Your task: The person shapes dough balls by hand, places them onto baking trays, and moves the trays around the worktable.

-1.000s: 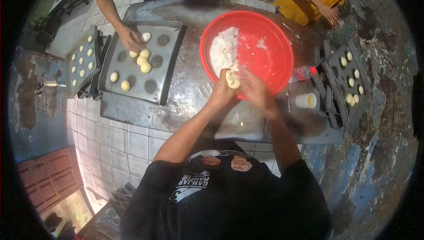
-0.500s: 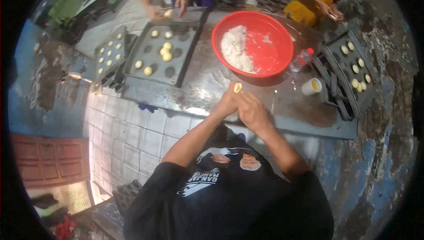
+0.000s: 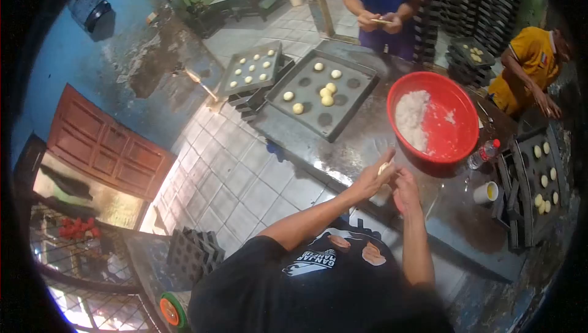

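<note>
My left hand (image 3: 371, 180) is closed around a small pale piece of dough (image 3: 383, 168), which shows between thumb and fingers. My right hand (image 3: 405, 191) meets it, its curled fingertips at the dough's edge. Both hands are above the front edge of the metal table (image 3: 343, 155). Just beyond them is a red basin (image 3: 474, 128) with a white, crumbly filling (image 3: 411, 119) heaped on its left side. To the left lies a dark baking tray (image 3: 312, 106) with several round dough balls (image 3: 327, 93).
Another tray of dough balls (image 3: 254, 67) rests on a stack at the table's left end. Right of the basin are a plastic bottle (image 3: 484, 154), a white cup (image 3: 486, 193) and stacked trays (image 3: 531, 180). Across the table, a person in blue (image 3: 383, 2) holds flattened dough; another wears yellow (image 3: 530, 67).
My view has swung left, so the table and basin appear farther right. My hands remain together around the dough. The person in blue now holds a flat piece; the person in yellow has a hand lowered.
</note>
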Demonstrator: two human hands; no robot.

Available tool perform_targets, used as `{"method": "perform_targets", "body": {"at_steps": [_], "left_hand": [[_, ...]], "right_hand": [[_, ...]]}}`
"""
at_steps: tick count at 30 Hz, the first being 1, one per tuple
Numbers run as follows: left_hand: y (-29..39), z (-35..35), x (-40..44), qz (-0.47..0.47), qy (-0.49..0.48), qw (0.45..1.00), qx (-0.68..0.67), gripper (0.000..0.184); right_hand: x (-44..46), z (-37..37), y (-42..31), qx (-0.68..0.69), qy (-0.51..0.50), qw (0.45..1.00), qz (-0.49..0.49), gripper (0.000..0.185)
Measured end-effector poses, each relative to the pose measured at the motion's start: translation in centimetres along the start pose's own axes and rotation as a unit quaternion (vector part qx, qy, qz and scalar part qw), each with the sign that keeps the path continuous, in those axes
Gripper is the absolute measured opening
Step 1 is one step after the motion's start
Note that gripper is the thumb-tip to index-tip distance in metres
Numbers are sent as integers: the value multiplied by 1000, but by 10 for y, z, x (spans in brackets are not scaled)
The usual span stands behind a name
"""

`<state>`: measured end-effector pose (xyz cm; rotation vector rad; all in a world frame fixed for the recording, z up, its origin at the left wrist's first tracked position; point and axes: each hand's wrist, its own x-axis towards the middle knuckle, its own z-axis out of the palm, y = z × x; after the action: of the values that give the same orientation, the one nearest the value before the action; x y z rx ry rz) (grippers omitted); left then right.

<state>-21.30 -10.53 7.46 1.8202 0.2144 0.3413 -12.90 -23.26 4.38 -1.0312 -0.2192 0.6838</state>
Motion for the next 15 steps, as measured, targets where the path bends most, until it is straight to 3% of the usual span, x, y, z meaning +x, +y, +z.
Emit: {"method": "perform_targets", "body": {"at_steps": [1,2,3,4,5,6,7,8,9,10,11,12,13,15], "left_hand": [[11,-15,-6,-2,6,1000,5,70],[20,-30,-10,-59,-68,996,17,77],[23,-37,-12,-115,-142,983,26,84],[-1,-42,-13,-50,-133,985,93,81],[-9,-46,-13,-51,-130,986,95,81],[-15,-49,-14,-24,-115,990,81,71],[6,-54,-14,4,-101,993,68,62],[29,-60,-16,-60,-104,992,49,45],[40,-64,-13,-59,-102,992,50,45],[46,-66,-11,-91,-88,991,50,45],[47,-65,-11,-124,-72,989,47,46],[28,-58,-13,-50,2,996,68,53],[16,-55,-11,-51,5,996,68,53],[4,-54,-11,5,22,1000,20,56]], "right_hand": [[3,-1,0,-99,-44,994,18,20],[8,-6,-3,-209,-55,976,24,17],[4,3,-16,-207,-59,976,26,17],[-1,17,-28,-337,-137,926,-104,17],[-6,30,-39,-453,-209,836,-230,18],[-12,41,-47,-482,-225,812,-241,28],[-12,44,-44,-480,-226,813,-241,28],[-9,46,-40,-309,-190,915,-176,34],[-6,47,-34,-125,-146,976,-101,41],[-2,48,-27,-57,-104,990,-80,53],[2,46,-24,-62,-109,989,-77,53],[6,47,-23,-37,-56,994,-88,54],[8,48,-21,-10,-2,995,-100,55],[16,43,-22,-41,-32,994,-93,58]]}}
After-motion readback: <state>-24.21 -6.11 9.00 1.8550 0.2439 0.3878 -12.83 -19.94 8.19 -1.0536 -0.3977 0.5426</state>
